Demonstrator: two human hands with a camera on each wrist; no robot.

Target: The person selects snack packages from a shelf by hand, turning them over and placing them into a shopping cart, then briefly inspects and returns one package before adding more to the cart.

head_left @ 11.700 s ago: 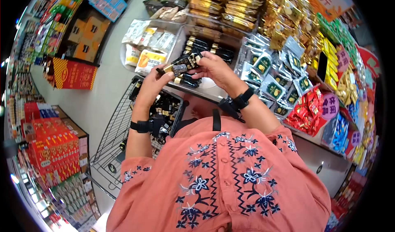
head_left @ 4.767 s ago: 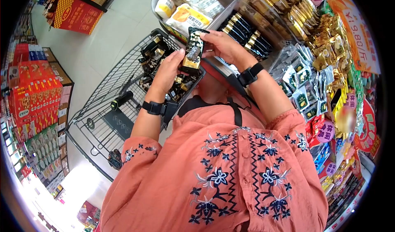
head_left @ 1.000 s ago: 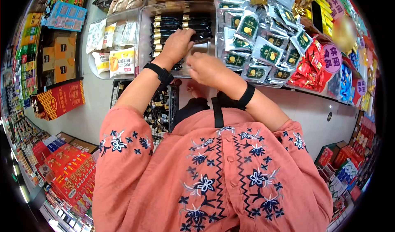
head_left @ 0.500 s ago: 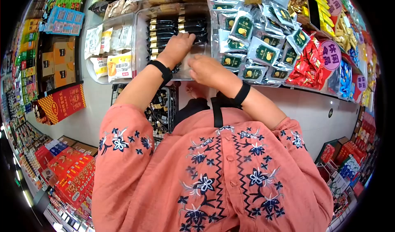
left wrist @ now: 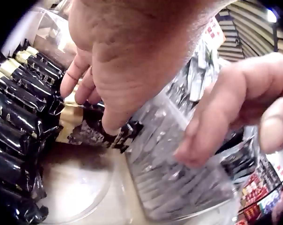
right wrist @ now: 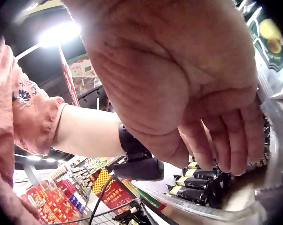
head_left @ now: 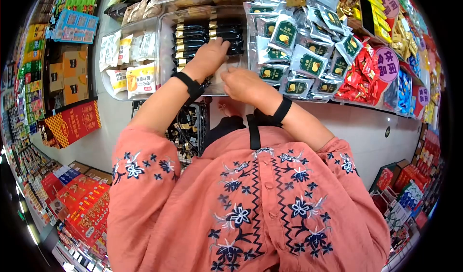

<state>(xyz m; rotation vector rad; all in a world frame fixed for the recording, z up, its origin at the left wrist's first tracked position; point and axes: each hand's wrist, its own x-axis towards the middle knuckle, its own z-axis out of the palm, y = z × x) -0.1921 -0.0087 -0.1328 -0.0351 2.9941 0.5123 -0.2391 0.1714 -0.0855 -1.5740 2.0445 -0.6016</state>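
My left hand (head_left: 208,58) reaches into a clear plastic bin (head_left: 165,43) holding two rows of black packets with gold ends (head_left: 188,34). In the left wrist view, its thumb and fingers hold a black-and-gold snack packet (left wrist: 87,131) by the end of a row, above the bare bin floor (left wrist: 76,187). From the head, that packet is hidden under the hand. My right hand (head_left: 245,85) hovers at the bin's front right, fingers loosely bent, with nothing seen in them; the right wrist view shows its palm (right wrist: 179,84) over the bin's edge.
Silver-and-green packets (head_left: 308,60) are heaped to the right, then red ones (head_left: 359,81). A bin of white and yellow packets (head_left: 141,77) stands to the left. Below the counter, a shopping cart (head_left: 207,120) contains more black-and-gold packets (head_left: 185,127).
Several seconds ago both hands held a black packet near the cart; now the left is down in the bin. Over the last second, both hands have shifted only slightly.
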